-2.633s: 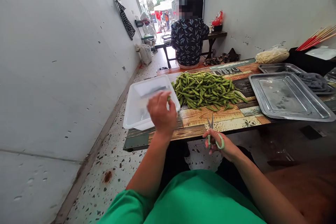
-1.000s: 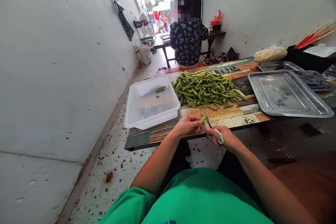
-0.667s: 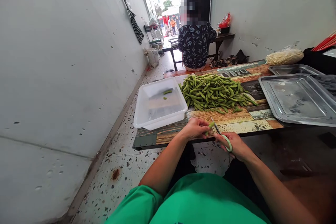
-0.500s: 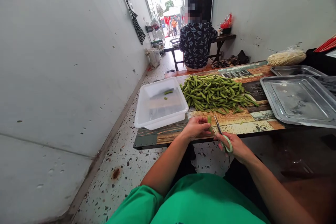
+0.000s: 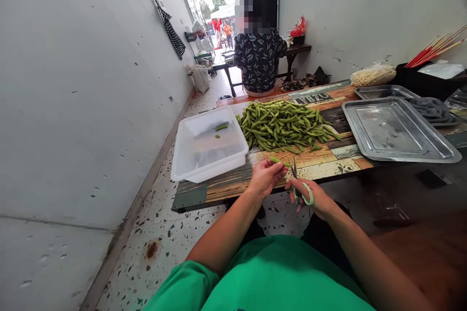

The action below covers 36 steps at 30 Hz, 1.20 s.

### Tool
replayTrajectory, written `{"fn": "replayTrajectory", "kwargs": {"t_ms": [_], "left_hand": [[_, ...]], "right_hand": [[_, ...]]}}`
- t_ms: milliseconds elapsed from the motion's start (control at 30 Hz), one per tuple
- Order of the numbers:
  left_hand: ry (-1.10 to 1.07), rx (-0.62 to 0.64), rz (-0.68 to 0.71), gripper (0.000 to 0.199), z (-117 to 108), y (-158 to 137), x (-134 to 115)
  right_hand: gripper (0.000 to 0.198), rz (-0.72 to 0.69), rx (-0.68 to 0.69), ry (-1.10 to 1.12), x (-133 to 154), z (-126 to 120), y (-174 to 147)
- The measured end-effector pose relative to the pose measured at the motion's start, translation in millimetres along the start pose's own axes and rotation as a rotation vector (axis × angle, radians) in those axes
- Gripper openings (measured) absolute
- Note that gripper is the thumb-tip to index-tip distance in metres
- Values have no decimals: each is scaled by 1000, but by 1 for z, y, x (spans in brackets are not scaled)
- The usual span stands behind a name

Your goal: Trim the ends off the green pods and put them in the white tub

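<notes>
Between the fingertips of my left hand (image 5: pixel 267 177) is a green bean pod (image 5: pixel 280 161), its right end pointing at the blades of the scissors. My right hand (image 5: pixel 314 196) grips the scissors (image 5: pixel 307 194) by their pale green handles, the blades parted at the pod's tip. Just beyond both hands lies a large heap of green pods (image 5: pixel 284 124) on the wood-patterned table (image 5: pixel 226 189). A white plastic tub (image 5: pixel 207 167) stands left of the heap, with one pod (image 5: pixel 221 127) and a small piece inside.
Metal trays (image 5: pixel 401 129) lie on the table's right side, with a bag of thin sticks (image 5: pixel 372 75) and a black box (image 5: pixel 410 75) of red-tipped sticks behind them. A person (image 5: pixel 257 60) sits beyond the table, back to me. A wall (image 5: pixel 73 107) runs along the left.
The pod in my left hand has swung from upright to lying sideways, its end now at the scissor blades. The whole view has shifted slightly, showing more of the right side.
</notes>
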<state>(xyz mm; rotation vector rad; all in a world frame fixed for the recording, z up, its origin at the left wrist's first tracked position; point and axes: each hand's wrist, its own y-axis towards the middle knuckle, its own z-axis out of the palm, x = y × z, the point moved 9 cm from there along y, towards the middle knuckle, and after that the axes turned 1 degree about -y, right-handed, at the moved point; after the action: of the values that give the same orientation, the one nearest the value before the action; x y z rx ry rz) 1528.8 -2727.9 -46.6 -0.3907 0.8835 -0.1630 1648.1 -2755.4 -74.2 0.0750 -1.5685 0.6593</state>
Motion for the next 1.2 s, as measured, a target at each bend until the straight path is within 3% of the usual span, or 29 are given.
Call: {"fn": "replayTrajectory", "kwargs": {"t_ms": [367,600,700,767,833,900,1000,1033,1067,1100,1167,1200], "left_hand": [[46,-16,49,28,2,-4,0],[420,-46,381,16,5,-9,-23],[531,-15,429,14,9,-11,-25],[674,-36,529,11,11,-20,-43],[903,-153,737,7,11,-39,-83],[1141,-372,948,20,10,-63,-132],[1399,-737,1029,44,7,-84,-185],[1455,-782,1035,51,11,-85,-191],[1511,-748,1040,55,19,-80,-188],[1574,-635,1035,55,30,-70,-178],[1713,-301,945,51,55,-39,-138],[1779,-199,840,47,60,-21,-116]], "right_hand": [[62,-46,-40,-75,6,2,5],[59,-38,-35,-6,6,13,4],[57,-26,-19,18,5,17,4],[57,-21,-12,8,5,17,4],[60,5,11,12,2,17,4],[65,34,59,48,0,20,3],[67,27,108,121,4,22,1],[67,24,106,148,5,22,1],[67,25,96,173,6,21,1],[67,31,81,192,6,21,1],[69,39,46,207,5,20,1],[71,40,32,203,5,19,1]]}}
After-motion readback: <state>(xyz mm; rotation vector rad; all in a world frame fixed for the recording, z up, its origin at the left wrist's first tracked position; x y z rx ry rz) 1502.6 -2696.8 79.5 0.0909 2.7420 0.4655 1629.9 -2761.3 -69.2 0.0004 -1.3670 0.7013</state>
